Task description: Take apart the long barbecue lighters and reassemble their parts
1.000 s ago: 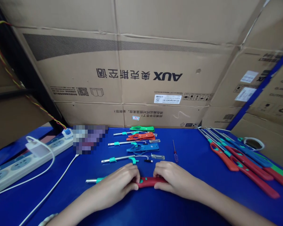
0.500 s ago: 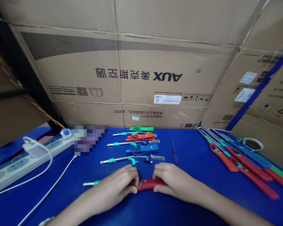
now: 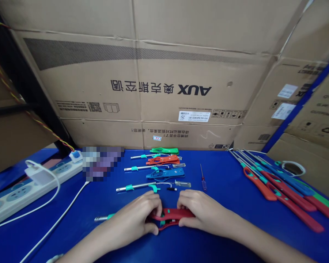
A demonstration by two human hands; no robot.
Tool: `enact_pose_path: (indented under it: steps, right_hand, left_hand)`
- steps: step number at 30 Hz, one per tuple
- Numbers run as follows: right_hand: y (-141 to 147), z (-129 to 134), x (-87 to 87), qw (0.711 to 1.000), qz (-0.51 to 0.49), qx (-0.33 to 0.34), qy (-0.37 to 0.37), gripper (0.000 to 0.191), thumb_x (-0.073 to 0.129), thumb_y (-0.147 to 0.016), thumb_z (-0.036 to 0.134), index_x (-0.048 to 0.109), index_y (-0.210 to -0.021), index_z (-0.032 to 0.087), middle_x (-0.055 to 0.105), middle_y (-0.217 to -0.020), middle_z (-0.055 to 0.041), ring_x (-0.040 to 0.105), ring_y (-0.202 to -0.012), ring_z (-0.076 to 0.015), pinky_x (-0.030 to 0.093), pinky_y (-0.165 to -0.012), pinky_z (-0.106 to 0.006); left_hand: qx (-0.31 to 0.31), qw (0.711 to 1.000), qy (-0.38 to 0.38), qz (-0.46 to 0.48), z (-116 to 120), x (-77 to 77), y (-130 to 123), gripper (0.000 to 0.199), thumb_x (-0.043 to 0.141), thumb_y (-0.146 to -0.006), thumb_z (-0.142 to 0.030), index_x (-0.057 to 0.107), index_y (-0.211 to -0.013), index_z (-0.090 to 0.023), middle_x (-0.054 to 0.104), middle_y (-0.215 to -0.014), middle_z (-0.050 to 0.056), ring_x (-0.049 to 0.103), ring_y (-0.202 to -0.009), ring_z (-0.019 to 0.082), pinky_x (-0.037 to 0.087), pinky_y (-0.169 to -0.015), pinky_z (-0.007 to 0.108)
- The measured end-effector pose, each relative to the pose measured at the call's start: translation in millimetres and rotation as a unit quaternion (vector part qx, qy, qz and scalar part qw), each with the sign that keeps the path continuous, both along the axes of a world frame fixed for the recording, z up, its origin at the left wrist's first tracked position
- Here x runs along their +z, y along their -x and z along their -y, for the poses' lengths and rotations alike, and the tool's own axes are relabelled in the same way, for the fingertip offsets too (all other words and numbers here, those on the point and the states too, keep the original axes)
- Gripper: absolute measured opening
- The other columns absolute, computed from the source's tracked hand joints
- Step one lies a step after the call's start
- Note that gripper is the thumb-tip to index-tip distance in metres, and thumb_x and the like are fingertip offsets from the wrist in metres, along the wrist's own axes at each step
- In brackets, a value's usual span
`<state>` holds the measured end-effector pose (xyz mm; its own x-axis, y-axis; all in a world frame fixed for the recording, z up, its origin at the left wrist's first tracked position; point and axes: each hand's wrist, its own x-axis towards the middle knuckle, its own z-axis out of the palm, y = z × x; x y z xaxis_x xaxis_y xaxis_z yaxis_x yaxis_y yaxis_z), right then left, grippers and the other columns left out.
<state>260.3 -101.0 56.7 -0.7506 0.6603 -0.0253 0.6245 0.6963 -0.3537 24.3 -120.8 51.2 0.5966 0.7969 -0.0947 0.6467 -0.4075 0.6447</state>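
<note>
A red gas lighter lies across the front of the table, its casing halves parted with a gap along the near side. Teal and dark inner parts show in that gap. My left hand is closed on the lighter's left portion, fingertips at the upper half and thumb by the lower one. My right hand pinches the right end of the casing. The lighter's metal tube sticks out left, beyond my left hand. Just behind lie a blue casing half, a metal tube with teal clips and a clear fuel tank.
Further back lie an orange casing and a green casing with their parts. A screwdriver lies right of them. Several assembled lighters rest at right. A power strip with a white cable is at left.
The red casing has come apart: its upper half is raised and tilted off the lower one, opening a gap. The metal tube has shifted slightly left and down.
</note>
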Motion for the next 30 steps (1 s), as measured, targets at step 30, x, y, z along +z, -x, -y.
enact_pose_path:
  steps: [30]
  right_hand:
    - [-0.1,0.6,1.0,0.991,-0.023,0.064,-0.113,0.014,0.068,-0.082,0.027,0.058,-0.087,0.019,0.052,-0.104,-0.0064,0.048,-0.094,-0.0208,0.041,-0.081,-0.032]
  left_hand:
    - [0.064,0.993,-0.001,0.100,-10.4,-3.2,-3.4,0.016,0.053,-0.089,-0.028,0.055,-0.077,-0.017,0.056,-0.076,-0.002,0.049,-0.070,0.014,0.035,-0.063,0.024]
